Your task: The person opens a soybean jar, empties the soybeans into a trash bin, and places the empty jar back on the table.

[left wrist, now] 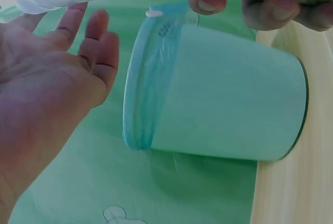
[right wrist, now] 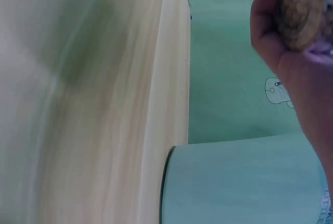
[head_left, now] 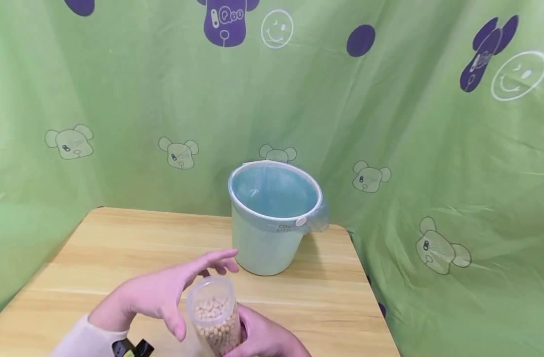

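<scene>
My right hand (head_left: 269,333) grips a clear plastic jar (head_left: 220,334) of small, round beige pellets (head_left: 211,308) around its lower side, the jar's top tilted up over the table. Beside the jar's translucent upper end, my left hand (head_left: 165,293) is held with thumb and fingers spread apart. In the left wrist view the jar crosses the top edge, with right-hand fingertips (left wrist: 270,13) curled against it and the left hand (left wrist: 52,89) near its clear end. The right wrist view catches the right hand (right wrist: 283,60) around the jar's pellet-filled bottom (right wrist: 299,13).
A pale green bucket (head_left: 265,250) with a white rim and a blue plastic liner (head_left: 272,186) stands on the wooden table (head_left: 134,248), beyond my hands near the back edge. A green patterned curtain (head_left: 174,89) hangs behind and along both sides.
</scene>
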Demonstrator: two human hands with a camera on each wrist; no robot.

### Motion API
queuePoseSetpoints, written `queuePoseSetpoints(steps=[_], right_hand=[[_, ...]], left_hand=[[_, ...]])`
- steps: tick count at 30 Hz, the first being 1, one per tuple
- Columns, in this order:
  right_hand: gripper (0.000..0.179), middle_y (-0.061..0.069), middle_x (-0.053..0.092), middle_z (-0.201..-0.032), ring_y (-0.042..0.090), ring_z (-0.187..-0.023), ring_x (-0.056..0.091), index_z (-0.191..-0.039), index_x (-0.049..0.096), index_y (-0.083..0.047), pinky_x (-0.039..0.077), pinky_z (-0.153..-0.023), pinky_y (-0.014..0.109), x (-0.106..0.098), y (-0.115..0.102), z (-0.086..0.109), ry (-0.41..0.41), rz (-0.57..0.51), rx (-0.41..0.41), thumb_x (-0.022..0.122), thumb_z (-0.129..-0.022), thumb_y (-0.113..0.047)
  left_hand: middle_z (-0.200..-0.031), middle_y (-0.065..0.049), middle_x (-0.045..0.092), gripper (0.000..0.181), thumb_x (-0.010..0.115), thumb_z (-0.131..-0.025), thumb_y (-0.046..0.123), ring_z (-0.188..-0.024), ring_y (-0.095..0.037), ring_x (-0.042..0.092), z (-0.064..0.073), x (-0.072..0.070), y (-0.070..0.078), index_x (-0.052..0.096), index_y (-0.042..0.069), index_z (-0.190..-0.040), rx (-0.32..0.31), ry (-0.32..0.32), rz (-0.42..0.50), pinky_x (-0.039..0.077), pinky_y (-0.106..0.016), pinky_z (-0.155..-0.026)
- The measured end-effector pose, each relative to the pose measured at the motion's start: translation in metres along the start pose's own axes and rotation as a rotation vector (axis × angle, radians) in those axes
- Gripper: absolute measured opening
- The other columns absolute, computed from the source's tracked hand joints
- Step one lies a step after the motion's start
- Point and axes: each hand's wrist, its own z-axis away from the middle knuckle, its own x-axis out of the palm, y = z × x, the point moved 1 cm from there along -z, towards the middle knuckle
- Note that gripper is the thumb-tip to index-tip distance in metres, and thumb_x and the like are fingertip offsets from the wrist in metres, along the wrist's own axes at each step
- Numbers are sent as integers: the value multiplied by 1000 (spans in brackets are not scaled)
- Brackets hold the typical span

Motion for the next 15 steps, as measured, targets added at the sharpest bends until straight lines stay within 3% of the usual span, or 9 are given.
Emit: queuePoseSetpoints(steps=[3,7,12,15], right_hand=[[76,-2,55,-144,12,-130,55,-152,33,-15,44,-116,30,5,1,1,-84,-58,29,74,-90,-27],[73,-4,59,-137,10,-124,58,-150,35,-12,46,-114,30,5,3,1,-105,-62,27,74,-90,-28],[79,1,51,-146,14,-130,54,-153,30,-17,46,-114,30,-1,4,-2,-31,9,-13,76,-89,-20],[83,3,50,-146,16,-130,55,-153,30,-20,48,-112,29,-3,4,-2,71,89,-27,78,-86,-13]], left_hand=[[-149,-5,43,116,82,-76,54,-130,-19,46,-1,6,3,14,14,-161,-32,-42,33,47,-30,-107],[-144,-3,43,95,81,-73,30,-128,-16,50,-3,12,6,31,20,-152,-53,-55,-17,48,-29,-107],[-133,0,44,77,80,-70,25,-119,-16,53,-3,12,4,45,20,-138,-51,18,-100,51,-29,-100],[-130,1,45,74,82,-70,24,-114,-15,56,-2,11,0,47,20,-135,-98,91,-124,54,-30,-96]])
